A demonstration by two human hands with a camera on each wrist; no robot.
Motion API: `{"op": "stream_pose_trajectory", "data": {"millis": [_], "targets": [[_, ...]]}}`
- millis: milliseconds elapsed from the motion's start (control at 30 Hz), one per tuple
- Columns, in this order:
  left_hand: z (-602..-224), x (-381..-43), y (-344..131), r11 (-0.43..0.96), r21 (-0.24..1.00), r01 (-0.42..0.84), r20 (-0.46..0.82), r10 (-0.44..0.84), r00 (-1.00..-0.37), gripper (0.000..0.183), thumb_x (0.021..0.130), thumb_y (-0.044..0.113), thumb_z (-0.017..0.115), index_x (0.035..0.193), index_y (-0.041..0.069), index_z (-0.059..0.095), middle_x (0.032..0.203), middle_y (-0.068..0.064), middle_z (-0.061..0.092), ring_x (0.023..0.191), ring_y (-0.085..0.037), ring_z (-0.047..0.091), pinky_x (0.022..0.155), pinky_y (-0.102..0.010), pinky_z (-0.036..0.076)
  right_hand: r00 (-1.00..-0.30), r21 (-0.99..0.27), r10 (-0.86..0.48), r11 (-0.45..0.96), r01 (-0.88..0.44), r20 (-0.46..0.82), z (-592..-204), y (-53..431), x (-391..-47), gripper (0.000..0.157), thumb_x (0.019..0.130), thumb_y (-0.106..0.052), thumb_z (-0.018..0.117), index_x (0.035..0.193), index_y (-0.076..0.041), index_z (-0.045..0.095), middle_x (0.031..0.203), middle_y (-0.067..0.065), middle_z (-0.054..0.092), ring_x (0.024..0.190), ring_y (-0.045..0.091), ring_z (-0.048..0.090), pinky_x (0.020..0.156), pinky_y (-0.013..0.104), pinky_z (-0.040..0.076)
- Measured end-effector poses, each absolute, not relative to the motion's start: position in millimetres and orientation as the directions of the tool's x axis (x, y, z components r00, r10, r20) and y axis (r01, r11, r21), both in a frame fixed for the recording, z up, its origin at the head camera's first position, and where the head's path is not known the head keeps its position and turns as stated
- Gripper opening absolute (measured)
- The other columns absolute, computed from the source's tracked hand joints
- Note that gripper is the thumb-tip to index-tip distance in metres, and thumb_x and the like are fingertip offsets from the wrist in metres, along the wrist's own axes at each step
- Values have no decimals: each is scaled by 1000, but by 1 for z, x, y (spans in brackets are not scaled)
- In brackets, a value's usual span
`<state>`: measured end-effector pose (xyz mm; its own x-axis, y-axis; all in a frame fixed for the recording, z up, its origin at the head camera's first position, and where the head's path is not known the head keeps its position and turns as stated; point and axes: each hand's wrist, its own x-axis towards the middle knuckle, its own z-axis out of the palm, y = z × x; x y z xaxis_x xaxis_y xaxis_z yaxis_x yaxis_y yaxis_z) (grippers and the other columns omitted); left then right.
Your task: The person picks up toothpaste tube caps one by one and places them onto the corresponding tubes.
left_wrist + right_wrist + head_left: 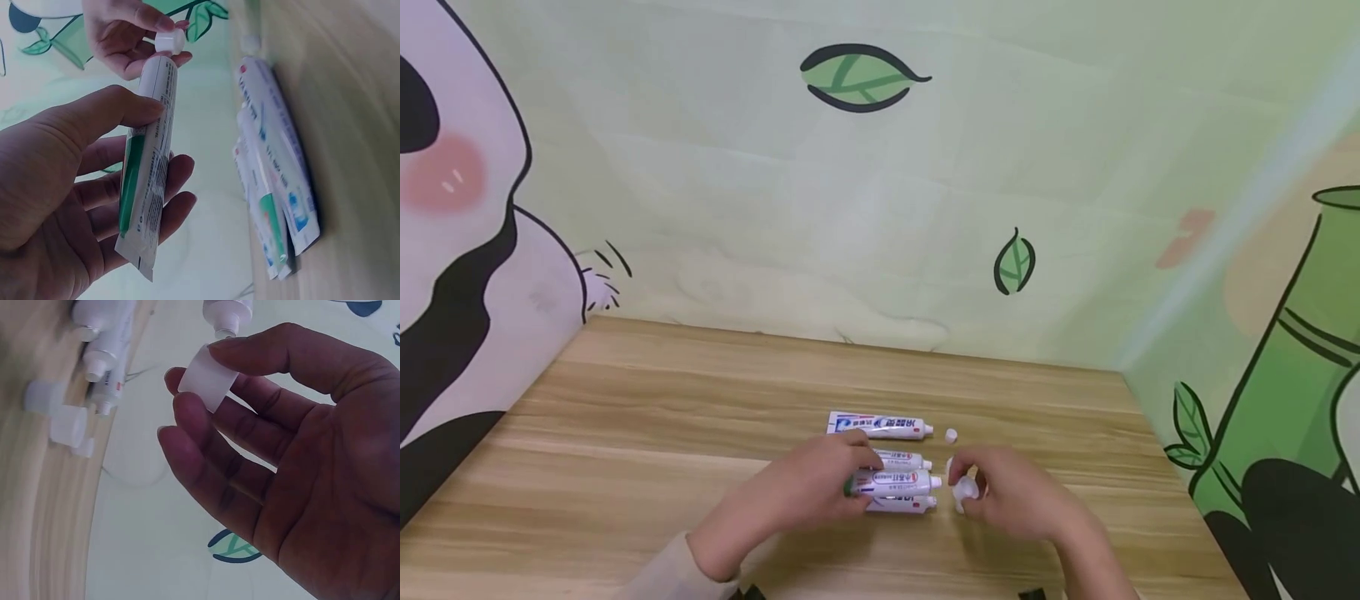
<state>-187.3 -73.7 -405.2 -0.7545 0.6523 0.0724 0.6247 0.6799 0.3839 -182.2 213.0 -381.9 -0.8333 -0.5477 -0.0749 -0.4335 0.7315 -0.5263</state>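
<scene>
My left hand [805, 483] holds a white toothpaste tube [156, 150] with a green stripe, thumb on one side and fingers on the other, above the table. Its bare nozzle [226, 328] points toward my right hand [1018, 493]. A white cap [207, 379] is pinched between the thumb and fingers of that right hand, just off the nozzle. Three uncapped tubes lie on the table: one farther back [883, 427], one in the middle [906, 461] and one nearest [901, 505], partly hidden by the held tube and my left hand.
Three white caps stand on the wooden table [700, 375] in front of the tubes' nozzles: a near cap [42, 397], a middle cap [69, 425] and a far cap [951, 436]. A printed cloth backdrop [737, 167] with leaves and pandas borders the table's back and sides.
</scene>
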Motion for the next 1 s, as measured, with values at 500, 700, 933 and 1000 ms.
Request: {"op": "stream_pose_trajectory", "data": {"millis": [500, 700, 933, 1000], "targets": [[-398, -206, -79, 657, 446, 607, 70, 651, -756, 37, 89, 23, 80, 123, 9, 75, 114, -1, 75, 84, -7, 60, 75, -23, 53, -849, -619, -524, 688, -379, -62, -372, 217, -198, 20, 86, -4, 78, 98, -16, 65, 87, -5, 64, 77, 9, 58, 67, 24, 50], [-395, -207, -84, 655, 445, 611, 66, 656, -752, 39, 88, 23, 79, 124, 8, 74, 115, -4, 76, 81, -7, 58, 70, -22, 51, -850, -628, -525, 674, -390, -36, -375, 219, -199, 20, 86, -4, 78, 100, -15, 67, 88, -5, 66, 79, 10, 60, 71, 24, 52], [-392, -211, -92, 658, 433, 615, 90, 648, -756, 36, 89, 22, 80, 123, 10, 75, 116, -3, 77, 89, -9, 63, 77, -26, 54, -856, -590, -517, 696, -410, -15, -375, 220, -202, 24, 88, -9, 78, 110, -16, 71, 101, -5, 70, 87, 10, 61, 78, 27, 55], [-391, -212, -93, 654, 441, 615, 91, 649, -756, 36, 88, 20, 80, 123, 9, 75, 115, -4, 77, 86, -11, 62, 73, -24, 52, -856, -579, -517, 697, -423, 2, -376, 221, -202, 26, 89, -9, 77, 114, -17, 72, 103, -6, 70, 87, 9, 61, 79, 27, 56]]}}
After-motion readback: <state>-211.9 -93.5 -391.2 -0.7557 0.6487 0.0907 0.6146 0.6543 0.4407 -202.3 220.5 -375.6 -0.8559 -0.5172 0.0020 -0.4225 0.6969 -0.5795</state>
